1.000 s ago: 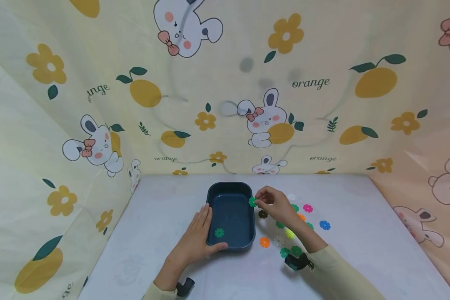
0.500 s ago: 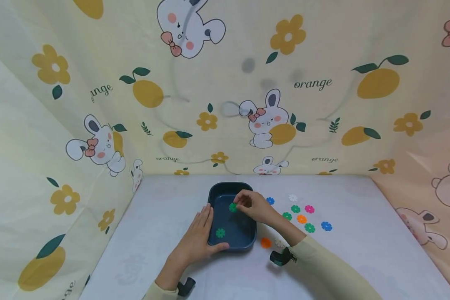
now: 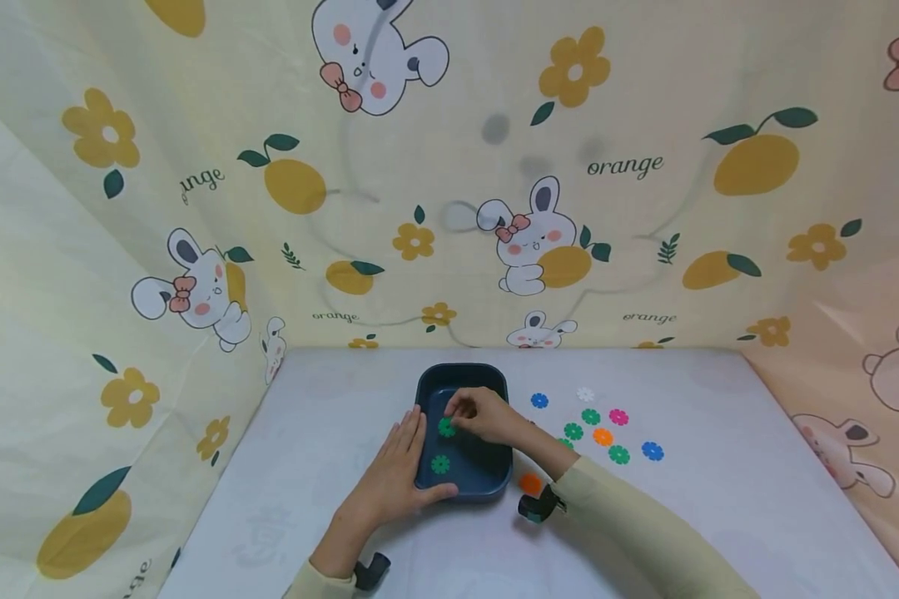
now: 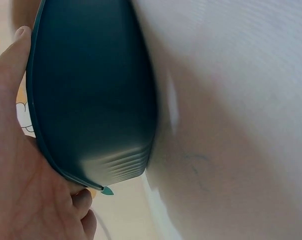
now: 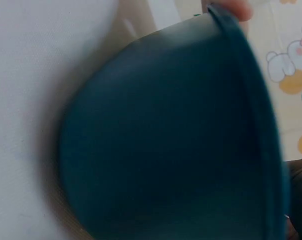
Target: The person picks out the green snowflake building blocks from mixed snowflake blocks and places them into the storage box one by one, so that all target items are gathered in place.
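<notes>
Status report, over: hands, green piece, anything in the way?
Right hand pinches green piece over tray. Left hand rests against tray's edge. Second green piece lies in tray. No obstruction visible.

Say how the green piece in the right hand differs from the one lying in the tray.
The right hand pinches the held green piece; the loose green piece lies untouched on the tray floor. The held green piece is farther from the tray's near end than the loose one. Both are flower-shaped.

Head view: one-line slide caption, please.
Right hand pinches a green flower-shaped piece over the dark blue tray, where a second green piece lies; left hand touches the tray's edge.
</notes>
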### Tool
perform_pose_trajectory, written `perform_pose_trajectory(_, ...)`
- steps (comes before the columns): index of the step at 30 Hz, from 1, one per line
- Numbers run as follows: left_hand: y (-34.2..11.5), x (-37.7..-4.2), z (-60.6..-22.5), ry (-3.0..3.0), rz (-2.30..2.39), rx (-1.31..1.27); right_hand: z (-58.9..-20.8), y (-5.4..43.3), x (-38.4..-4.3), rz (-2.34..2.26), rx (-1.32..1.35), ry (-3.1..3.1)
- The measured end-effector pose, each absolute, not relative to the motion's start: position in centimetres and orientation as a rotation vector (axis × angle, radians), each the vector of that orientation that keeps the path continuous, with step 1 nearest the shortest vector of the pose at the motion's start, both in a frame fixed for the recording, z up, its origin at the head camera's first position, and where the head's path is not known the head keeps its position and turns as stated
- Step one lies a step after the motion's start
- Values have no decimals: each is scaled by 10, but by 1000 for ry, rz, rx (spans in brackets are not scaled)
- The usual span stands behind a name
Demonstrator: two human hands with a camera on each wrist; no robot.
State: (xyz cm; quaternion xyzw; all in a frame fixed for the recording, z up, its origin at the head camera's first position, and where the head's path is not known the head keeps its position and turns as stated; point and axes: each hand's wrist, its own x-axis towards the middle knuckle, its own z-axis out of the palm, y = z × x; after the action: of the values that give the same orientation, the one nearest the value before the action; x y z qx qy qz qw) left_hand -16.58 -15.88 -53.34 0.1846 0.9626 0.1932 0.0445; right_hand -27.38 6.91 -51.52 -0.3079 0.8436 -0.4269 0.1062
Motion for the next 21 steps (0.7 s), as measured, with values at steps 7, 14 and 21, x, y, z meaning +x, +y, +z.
perform_pose_trajectory(7,-158,-168,-532,2943,612,560,-521,60,-282,-1154,-889,2474)
perform_pose_trajectory(14,-159,-167,-533,2920,613,562,-530,54,-286,-1089,-862,2410)
perform_pose_trajectory(21,-158,-165,-532,2912,631,553,-532,53,-285,-1061,-867,2412)
